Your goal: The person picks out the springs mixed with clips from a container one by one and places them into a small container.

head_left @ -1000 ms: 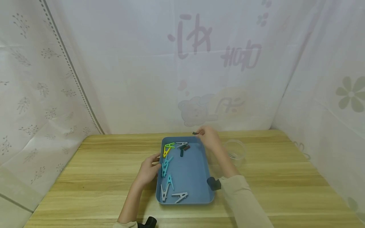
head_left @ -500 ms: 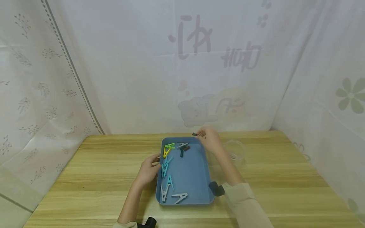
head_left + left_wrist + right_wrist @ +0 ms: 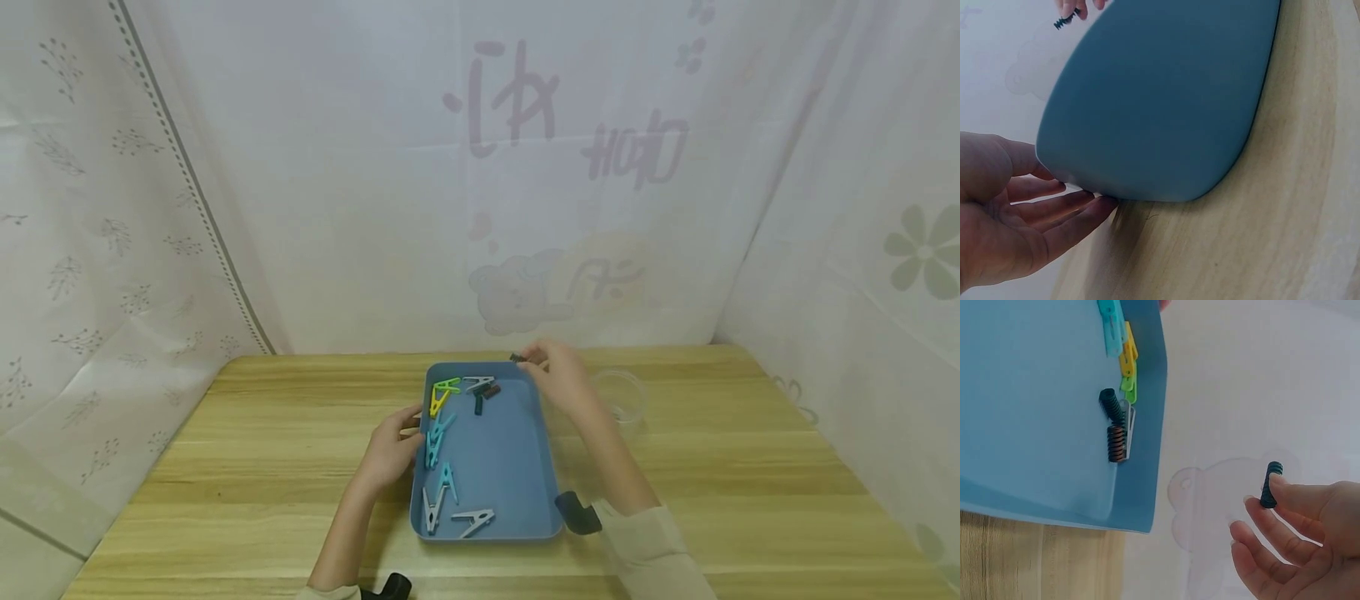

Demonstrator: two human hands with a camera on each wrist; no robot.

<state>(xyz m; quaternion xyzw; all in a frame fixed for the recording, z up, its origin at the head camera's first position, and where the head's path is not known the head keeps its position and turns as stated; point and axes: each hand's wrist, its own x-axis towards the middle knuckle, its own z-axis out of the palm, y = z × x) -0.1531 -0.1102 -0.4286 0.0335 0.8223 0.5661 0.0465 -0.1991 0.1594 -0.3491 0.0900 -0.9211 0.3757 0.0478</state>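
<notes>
Curtains hang round a wooden table (image 3: 262, 450). Left hand (image 3: 390, 454) lies on the table at the left side of a blue tray (image 3: 502, 467); its fingers (image 3: 1063, 209) are straight and relaxed, their tips touching the tray's outer wall low down, the thumb above them, gripping nothing. The forearm runs back toward the near edge, palm turned to the tray.

Inside the tray, along the left wall, lie a yellow peg (image 3: 438, 401) with a green peg (image 3: 448, 384) beside it at the far end, then teal pegs (image 3: 435, 437) nearer the middle, and pale grey pegs (image 3: 471, 518) at the near end. Near the far wall sit a dark green peg (image 3: 1110, 404) and a brown peg (image 3: 1115, 443), just beside each other.

Right hand (image 3: 558, 375) is raised over the tray's far right corner. Its thumb and forefinger pinch a small dark clip (image 3: 1270, 485) by its lower end, so the ribbed end sticks up past the fingertips; the other fingers curl loosely below, apart from the clip. In the head view the clip (image 3: 517, 358) shows just left of the hand, above the tray's far rim. The right forearm, in a beige sleeve (image 3: 645, 550), slants from the near right across the tray's right side. A clear cup (image 3: 618, 396) stands on the table just right of that hand.
</notes>
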